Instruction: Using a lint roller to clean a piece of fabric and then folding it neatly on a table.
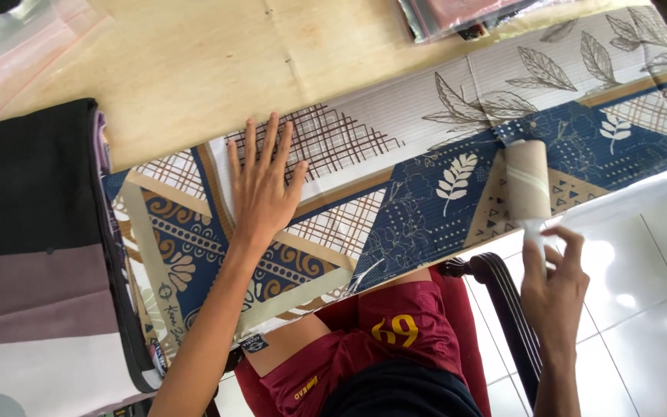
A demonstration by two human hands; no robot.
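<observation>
Dark red shorts (pixel 384 340) nearest, at six o'clock, with a wooden chair (pixel 503 297) edge just to the four o'clock side over white floor tiles (pixel 642 309). Right hand (pixel 556 289) at four o'clock, fingers curled and pinched around the pale handle of a lint roller (pixel 529 181), whose beige drum rests on the patterned cloth (pixel 426 193) toward three o'clock. Left hand (pixel 265 185) near the centre, slightly toward nine o'clock, flat and splayed, gripping nothing, palm pressing the cloth down onto the wooden table (pixel 194 69).

Judged risks: a thin pinch on that handle, so likely wobble or tilt of the drum and only partial contact with the fabric; a sticky sheet apt to drag the weave and ruck it up between the two hands, well apart as they are; near edge of cloth hanging over the table lip above the lap, so liable to slide off if the flat palm lifts.

Further off: a stack of folded dark and mauve fabric (pixel 32 255) at nine o'clock, touching the cloth's end and hemming it in there; clear plastic-wrapped packets (pixel 457 14) at one o'clock, just beside the cloth's far edge; clear plastic (pixel 9 46) at eleven o'clock.
</observation>
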